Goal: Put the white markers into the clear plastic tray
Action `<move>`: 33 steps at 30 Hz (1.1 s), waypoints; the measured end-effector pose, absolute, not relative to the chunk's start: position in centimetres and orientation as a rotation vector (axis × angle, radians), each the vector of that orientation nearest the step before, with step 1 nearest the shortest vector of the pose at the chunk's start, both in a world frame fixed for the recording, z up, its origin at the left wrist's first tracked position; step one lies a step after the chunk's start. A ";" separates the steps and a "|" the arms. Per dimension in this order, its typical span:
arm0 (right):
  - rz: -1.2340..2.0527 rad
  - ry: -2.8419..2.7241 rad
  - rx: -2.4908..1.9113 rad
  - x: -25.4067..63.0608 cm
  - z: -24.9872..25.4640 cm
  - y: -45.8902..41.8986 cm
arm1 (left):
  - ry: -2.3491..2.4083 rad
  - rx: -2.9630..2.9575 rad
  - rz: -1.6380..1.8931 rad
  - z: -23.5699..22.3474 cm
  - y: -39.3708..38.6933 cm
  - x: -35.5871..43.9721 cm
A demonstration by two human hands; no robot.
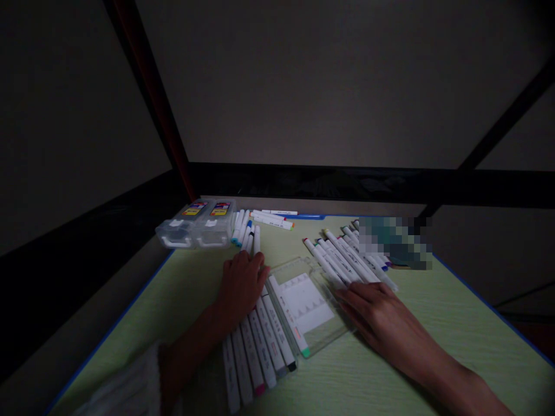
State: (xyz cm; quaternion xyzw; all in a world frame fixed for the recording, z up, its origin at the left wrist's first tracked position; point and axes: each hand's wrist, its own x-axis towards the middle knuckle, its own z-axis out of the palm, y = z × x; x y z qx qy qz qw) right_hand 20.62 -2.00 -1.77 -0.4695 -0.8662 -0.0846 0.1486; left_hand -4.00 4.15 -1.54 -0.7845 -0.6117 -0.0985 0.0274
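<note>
My left hand [243, 280] is closed, with its bent fingers over the upper ends of white markers; a white marker [256, 234] runs out from under the fingertips. Below it, a row of white markers [260, 335] lies side by side, one with a pink end, one with a black end. An open clear plastic case [327, 341] rests between my hands, holding a green-ended marker [288, 318] and a white paper insert [307, 300]. My right hand [381, 309] has its fingers pressed together at the case's right edge, by the near ends of more markers [342, 260]. Whatever its fingertips grip is hidden.
Two clear cases [212, 228] with handles and colourful labels stand at the back left. Several loose markers [273, 219] and a blue strip [306, 216] lie near the far edge. A pixelated greenish patch [394, 240] is at the right. The table [425, 358] has a blue rim.
</note>
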 end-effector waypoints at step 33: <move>-0.146 -2.544 -1.408 20.6 -1.6 -2.0 | -1.766 -2.330 -0.227 -1.5 4.4 -4.0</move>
